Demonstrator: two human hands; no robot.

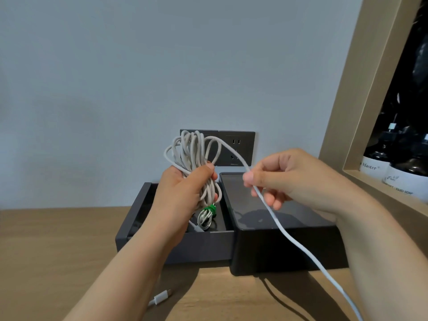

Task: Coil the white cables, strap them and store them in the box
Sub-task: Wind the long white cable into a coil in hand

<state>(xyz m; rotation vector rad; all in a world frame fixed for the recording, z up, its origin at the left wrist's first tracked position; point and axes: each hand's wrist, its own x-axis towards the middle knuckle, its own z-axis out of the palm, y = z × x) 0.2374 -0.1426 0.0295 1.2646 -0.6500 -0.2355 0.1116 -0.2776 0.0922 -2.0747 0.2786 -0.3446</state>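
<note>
Many white cable (193,158) loops bunched, one strand trailing loose

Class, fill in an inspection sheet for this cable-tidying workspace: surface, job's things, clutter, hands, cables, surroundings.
Surface: wooden table.
Job's things: open black box holds a small strapped cable bound by a green strap; what looks like its black lid lies beside it on the right.
Clutter: nothing seen.
Hands: left hand grips the white coil; right hand pinches the loose strand.
Cables: the loose strand runs from the coil through the right hand and off the lower right; a white connector lies on the table.
Surroundings: wall sockets behind the box; shelf with dark bottles on the right.
</note>
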